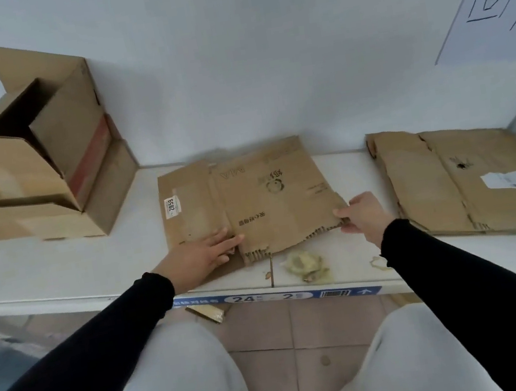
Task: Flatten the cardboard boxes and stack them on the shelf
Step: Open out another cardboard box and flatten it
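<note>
A flattened brown cardboard box (pixel 260 198) with printed characters and a white sticker lies in the middle of the white shelf (pixel 58 264). My left hand (pixel 202 258) rests flat on its near left part, fingers straight. My right hand (pixel 359 216) pinches its near right corner. A second flattened box (pixel 463 176) with a white label lies to the right on the shelf. At the left, open unflattened boxes (pixel 40 155) stand piled against the wall.
Crumpled yellowish tape (pixel 305 265) and small scraps lie near the shelf's front edge. A blue label strip (pixel 276 297) runs along that edge. A paper sign (pixel 497 5) hangs on the wall at the right. Tiled floor shows between my knees.
</note>
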Demonstrator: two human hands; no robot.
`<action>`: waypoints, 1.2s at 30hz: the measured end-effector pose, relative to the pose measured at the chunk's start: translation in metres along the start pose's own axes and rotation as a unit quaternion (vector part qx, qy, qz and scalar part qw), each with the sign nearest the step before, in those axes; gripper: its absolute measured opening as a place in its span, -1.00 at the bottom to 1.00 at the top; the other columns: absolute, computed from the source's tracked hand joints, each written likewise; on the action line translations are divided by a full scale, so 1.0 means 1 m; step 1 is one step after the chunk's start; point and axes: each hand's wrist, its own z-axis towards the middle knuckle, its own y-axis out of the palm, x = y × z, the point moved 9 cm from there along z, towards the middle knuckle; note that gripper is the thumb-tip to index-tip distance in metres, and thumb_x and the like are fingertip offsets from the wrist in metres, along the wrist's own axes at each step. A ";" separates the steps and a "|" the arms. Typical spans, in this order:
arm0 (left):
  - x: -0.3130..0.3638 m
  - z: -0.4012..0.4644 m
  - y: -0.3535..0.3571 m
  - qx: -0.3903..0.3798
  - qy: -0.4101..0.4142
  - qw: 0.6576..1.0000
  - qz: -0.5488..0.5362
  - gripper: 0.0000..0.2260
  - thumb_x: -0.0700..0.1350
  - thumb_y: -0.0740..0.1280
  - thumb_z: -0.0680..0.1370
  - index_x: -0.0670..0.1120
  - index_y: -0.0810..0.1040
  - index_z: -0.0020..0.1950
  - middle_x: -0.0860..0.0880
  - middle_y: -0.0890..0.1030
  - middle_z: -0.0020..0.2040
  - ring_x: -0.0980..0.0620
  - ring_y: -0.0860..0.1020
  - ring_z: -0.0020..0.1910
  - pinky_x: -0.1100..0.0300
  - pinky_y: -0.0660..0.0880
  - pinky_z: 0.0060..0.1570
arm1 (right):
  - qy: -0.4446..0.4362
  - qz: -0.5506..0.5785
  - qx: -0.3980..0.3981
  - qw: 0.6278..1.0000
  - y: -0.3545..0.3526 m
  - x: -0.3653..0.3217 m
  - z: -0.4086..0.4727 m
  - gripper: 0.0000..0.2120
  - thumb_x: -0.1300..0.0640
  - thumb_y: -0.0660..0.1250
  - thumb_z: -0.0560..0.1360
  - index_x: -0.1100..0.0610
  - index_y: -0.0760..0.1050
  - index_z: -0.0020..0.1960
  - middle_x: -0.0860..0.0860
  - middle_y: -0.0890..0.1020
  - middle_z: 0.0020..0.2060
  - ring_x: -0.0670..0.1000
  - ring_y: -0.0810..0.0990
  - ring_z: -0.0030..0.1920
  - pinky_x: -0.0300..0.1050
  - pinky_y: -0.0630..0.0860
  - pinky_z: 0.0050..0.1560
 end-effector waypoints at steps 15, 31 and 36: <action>-0.064 0.044 0.012 0.033 -0.146 0.985 -0.088 -0.35 0.43 -0.28 0.57 0.24 -0.25 0.61 0.03 -0.34 0.61 0.01 -0.33 0.59 0.00 -0.32 0.54 | -0.364 -0.512 -0.134 0.766 0.120 -0.070 0.002 -0.42 -0.16 0.01 0.71 -0.04 -0.05 0.67 0.00 -0.04 0.65 0.07 -0.08 0.64 0.16 -0.03 0.61; -0.123 0.082 0.007 0.133 -0.241 0.956 -0.102 -0.26 0.47 -0.12 0.54 0.09 0.22 0.59 -0.11 0.19 0.59 -0.12 0.13 0.57 -0.13 0.10 0.51 | -0.331 -0.472 -0.064 0.815 0.149 -0.069 0.069 -0.35 -0.31 0.09 0.63 0.07 0.21 0.57 0.05 0.12 0.63 0.09 0.15 0.59 0.09 0.14 0.55; -0.156 0.103 0.030 0.078 -0.291 0.951 -0.066 -0.25 0.51 -0.17 0.52 0.22 -0.17 0.64 -0.01 -0.18 0.66 -0.01 -0.22 0.63 -0.01 -0.25 0.57 | -0.302 -0.556 -0.053 0.773 0.161 -0.057 0.123 -0.26 -0.31 -0.16 0.66 0.13 -0.18 0.66 0.05 -0.15 0.65 0.00 -0.21 0.64 0.02 -0.22 0.62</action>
